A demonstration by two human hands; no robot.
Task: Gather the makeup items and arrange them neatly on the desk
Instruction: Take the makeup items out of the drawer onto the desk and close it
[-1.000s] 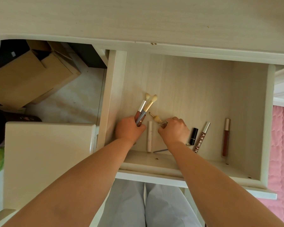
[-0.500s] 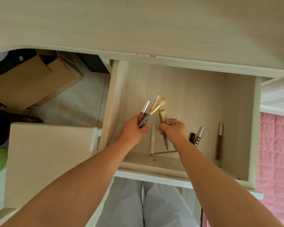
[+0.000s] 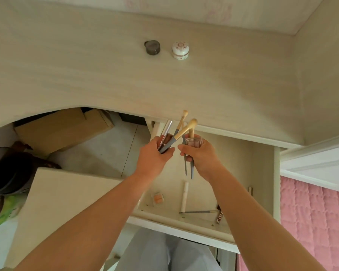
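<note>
My left hand (image 3: 155, 155) grips a bundle of makeup brushes (image 3: 184, 130) and a silver-capped lip gloss tube (image 3: 165, 132), lifted above the open drawer (image 3: 243, 184). My right hand (image 3: 201, 155) holds two grey-handled brushes (image 3: 188, 169) and a small clear pink case (image 3: 193, 142). Left in the drawer are a white tube (image 3: 185, 196), a small orange palette (image 3: 158, 198), a thin grey brush (image 3: 199, 212) and a brown tube (image 3: 219, 217) partly hidden by my right arm. On the desk top (image 3: 86, 65) stand a dark round jar (image 3: 152, 47) and a white floral jar (image 3: 180, 50).
A pale stool or chair seat (image 3: 67, 202) sits at lower left beside the drawer. Cardboard boxes (image 3: 63, 128) lie under the desk, with a dark bin (image 3: 6, 169) at far left. A pink quilted bed cover (image 3: 317, 222) is at right.
Both hands rose out of the drawer toward the desk edge with their items. The view tilted up, bringing the desk top and its two jars into sight.
</note>
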